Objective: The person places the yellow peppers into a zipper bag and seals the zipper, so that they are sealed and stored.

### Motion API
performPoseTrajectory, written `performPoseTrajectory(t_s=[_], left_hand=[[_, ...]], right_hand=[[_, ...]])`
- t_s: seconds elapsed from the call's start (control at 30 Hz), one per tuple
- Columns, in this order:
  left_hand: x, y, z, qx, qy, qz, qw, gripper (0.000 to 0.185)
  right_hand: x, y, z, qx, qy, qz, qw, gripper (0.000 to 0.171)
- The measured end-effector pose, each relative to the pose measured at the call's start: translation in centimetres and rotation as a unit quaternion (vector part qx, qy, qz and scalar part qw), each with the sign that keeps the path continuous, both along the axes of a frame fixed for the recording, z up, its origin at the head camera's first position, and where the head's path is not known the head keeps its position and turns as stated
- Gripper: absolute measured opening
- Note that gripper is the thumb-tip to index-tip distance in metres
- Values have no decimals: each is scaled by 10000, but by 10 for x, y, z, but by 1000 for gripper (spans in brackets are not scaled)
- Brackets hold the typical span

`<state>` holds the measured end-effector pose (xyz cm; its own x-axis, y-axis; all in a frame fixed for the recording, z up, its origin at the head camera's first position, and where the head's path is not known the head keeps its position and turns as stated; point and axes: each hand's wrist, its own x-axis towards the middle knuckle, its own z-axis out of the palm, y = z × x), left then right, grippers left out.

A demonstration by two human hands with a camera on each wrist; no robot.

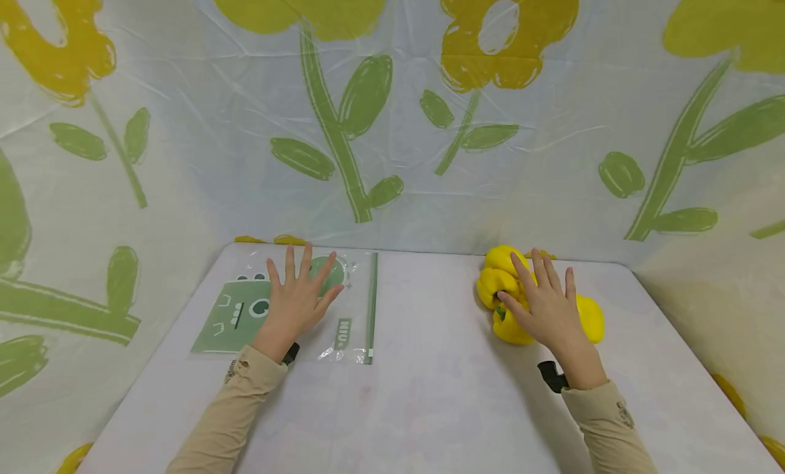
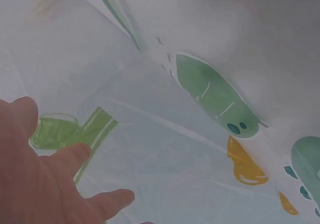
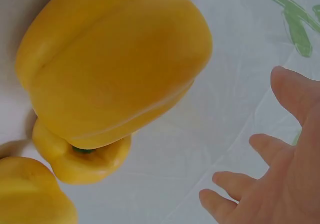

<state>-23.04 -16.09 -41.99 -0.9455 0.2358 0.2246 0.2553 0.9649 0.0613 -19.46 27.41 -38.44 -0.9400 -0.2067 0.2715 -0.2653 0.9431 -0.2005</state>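
A clear zip bag [image 1: 352,304] with a green cartoon print lies flat on the white table [image 1: 429,399] at the back left. My left hand [image 1: 296,302] rests on it, fingers spread and straight; in the left wrist view the left hand [image 2: 45,176] shows at the lower left. At the back right sits a cluster of yellow bell peppers [image 1: 498,283]. My right hand [image 1: 548,309] is spread over them, and whether it touches them is unclear. The right wrist view shows a large pepper [image 3: 115,69] over a smaller one [image 3: 82,164], with the right hand's fingers [image 3: 272,184] straight and apart from them.
A plastic backdrop [image 1: 392,120] printed with yellow flowers and green leaves walls the table at the back and both sides. The table's near edge lies under my sleeves. A black strap [image 1: 552,376] shows at the right wrist.
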Motion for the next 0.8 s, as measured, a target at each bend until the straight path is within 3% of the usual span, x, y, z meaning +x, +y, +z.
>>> performPoseTrajectory(t_s=[0.23, 0.43, 0.6, 0.7, 0.8], left_hand=[[0, -1, 0, 72, -13, 10, 10000, 69], [-1, 4, 3, 337, 57, 13, 9994, 66], [0, 16, 7, 526, 682, -145, 9962, 53], [-1, 25, 6, 441, 1207, -336, 9911, 39], [1, 35, 6, 293, 1512, -484, 9869, 33]], right_hand=[[-2, -1, 2, 4, 88, 20, 10000, 73], [-8, -5, 7, -520, 909, 225, 9942, 66], [-12, -14, 15, -1248, 1522, 535, 9790, 59], [-14, -23, 22, -1647, 1502, 637, 9727, 57], [-15, -34, 30, -2012, 1234, 667, 9694, 56]])
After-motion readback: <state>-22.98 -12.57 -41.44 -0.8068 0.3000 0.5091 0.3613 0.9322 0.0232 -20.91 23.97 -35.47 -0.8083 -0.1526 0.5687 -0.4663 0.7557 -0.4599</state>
